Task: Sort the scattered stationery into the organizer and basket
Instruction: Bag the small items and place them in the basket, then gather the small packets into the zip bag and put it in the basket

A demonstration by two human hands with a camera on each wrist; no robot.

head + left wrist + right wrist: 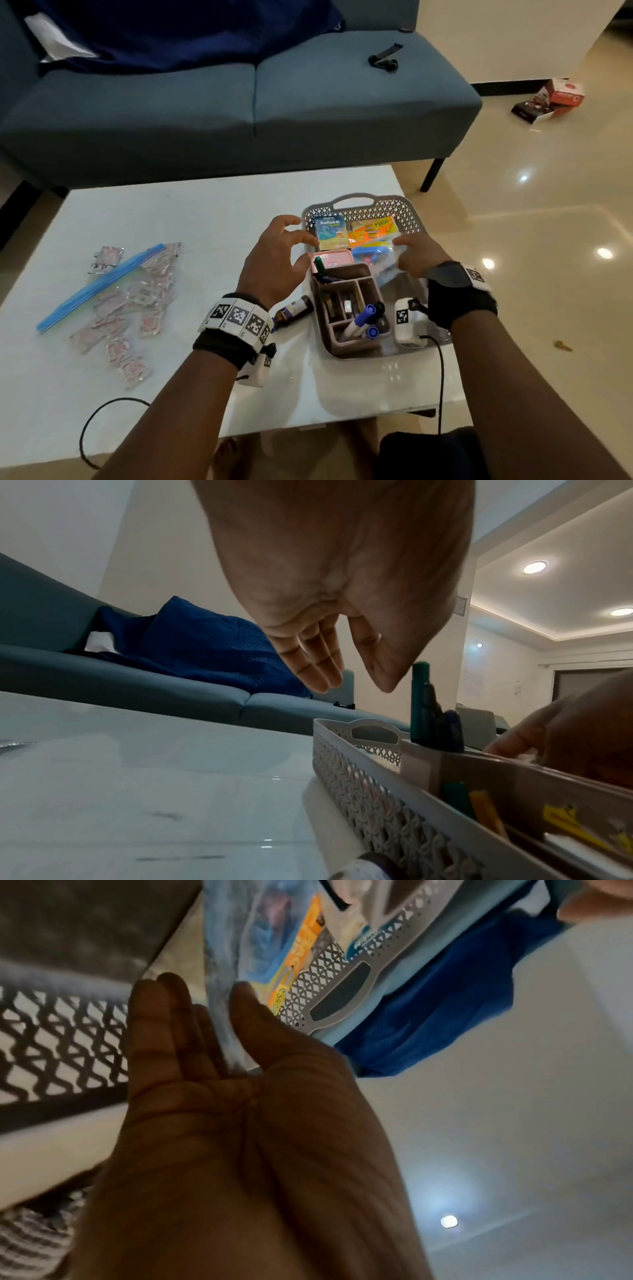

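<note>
A grey lattice basket [352,200] stands on the white table [171,219], right of centre. Inside it, a brown organizer [342,271] holds blue-capped markers [364,317] and a green marker [320,267]. Behind it lie a Koflet-H box [330,233], an orange packet [373,228] and a pink case [334,260]. My right hand [402,250] pinches a clear zip bag [380,260] over the basket; the right wrist view shows the bag [260,947] between thumb and fingers [202,1010]. My left hand [305,246] hovers open at the basket's left rim [359,777], touching nothing.
A small brown bottle [294,308] lies on the table by the basket's left side. At the left lie a zip bag with a blue seal [99,284] and several foil sachets [137,301]. A blue sofa [239,113] runs behind the table. A black cable [102,411] loops over the front edge.
</note>
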